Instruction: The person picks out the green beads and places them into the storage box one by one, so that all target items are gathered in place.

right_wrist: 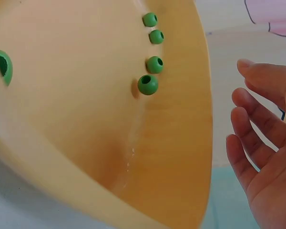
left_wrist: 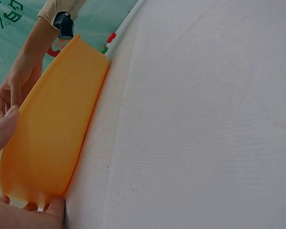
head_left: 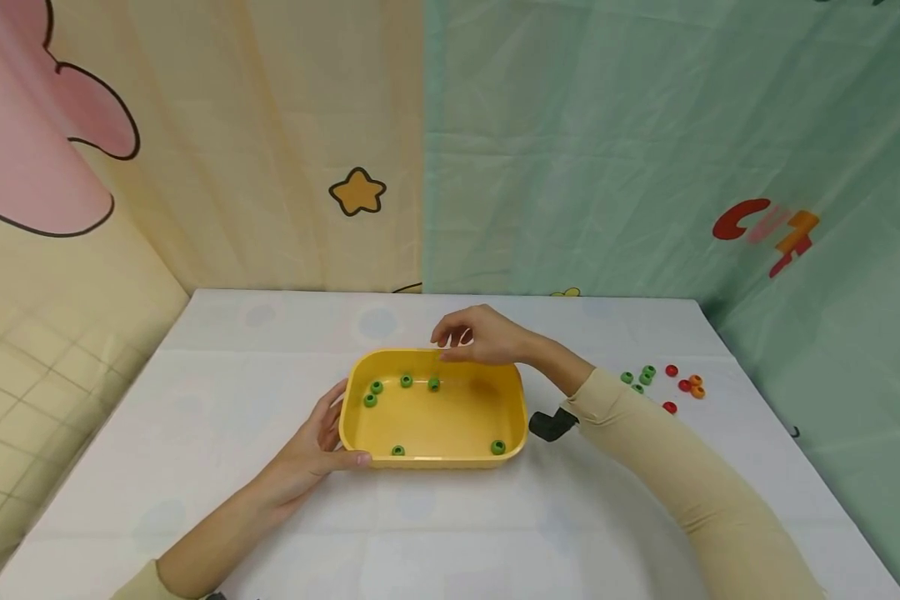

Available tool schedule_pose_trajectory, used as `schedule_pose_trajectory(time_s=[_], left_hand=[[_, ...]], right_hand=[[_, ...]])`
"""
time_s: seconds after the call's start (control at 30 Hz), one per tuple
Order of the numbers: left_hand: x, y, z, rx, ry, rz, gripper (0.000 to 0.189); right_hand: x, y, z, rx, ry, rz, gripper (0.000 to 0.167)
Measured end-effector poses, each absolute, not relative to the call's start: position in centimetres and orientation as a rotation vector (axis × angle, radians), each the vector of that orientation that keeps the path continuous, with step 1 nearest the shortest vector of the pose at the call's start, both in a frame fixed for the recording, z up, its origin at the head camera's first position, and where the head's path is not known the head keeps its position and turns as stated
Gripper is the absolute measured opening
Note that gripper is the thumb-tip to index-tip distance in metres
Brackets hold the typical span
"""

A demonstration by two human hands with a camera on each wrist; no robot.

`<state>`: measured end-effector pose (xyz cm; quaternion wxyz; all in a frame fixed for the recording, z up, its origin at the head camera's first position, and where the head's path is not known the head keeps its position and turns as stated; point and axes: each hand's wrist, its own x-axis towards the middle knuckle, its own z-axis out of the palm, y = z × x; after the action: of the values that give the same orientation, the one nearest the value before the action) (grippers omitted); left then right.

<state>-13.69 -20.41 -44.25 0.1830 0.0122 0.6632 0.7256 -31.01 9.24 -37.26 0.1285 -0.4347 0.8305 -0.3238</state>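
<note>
A yellow plastic basin (head_left: 435, 425) with rounded corners stands on the table. My left hand (head_left: 307, 454) grips its left end, thumb over the near rim and fingers against the outer wall; the left wrist view shows the fingertips (left_wrist: 31, 206) low on that wall. Several green beads with holes lie in the basin, among them one bead (head_left: 498, 447) in the near right corner and others along the far wall. Over the far rim hovers my right hand (head_left: 487, 335), its fingers loosely bent and parted, with nothing between thumb and fingers (right_wrist: 243, 121) in the right wrist view.
To the right of the basin, beyond the right forearm, loose beads lie on the white tabletop (head_left: 255, 333): several green beads (head_left: 646, 377), red beads (head_left: 671, 370) and orange beads (head_left: 697, 392). Printed curtains (head_left: 570, 167) hang behind the table's far edge.
</note>
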Motion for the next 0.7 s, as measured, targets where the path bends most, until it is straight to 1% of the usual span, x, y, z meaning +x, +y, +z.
schedule_pose_trajectory(time_s=[0.4, 0.53, 0.7], left_hand=[[-13.7, -20.7, -44.0, 0.046, 1.879, 2.062, 0.113], [-13.7, -20.7, -44.1, 0.065, 1.882, 2.068, 0.112], [-13.7, -20.6, -44.5, 0.076, 1.873, 2.062, 0.111]], right_hand=[[-30.6, 11.0, -36.7, -1.189, 2.471, -0.938, 0.023], [-30.4, 12.1, -36.4, -1.159, 2.489, -0.962, 0.018], [-30.1, 13.8, -36.7, -1.126, 2.506, -0.967, 0.018]])
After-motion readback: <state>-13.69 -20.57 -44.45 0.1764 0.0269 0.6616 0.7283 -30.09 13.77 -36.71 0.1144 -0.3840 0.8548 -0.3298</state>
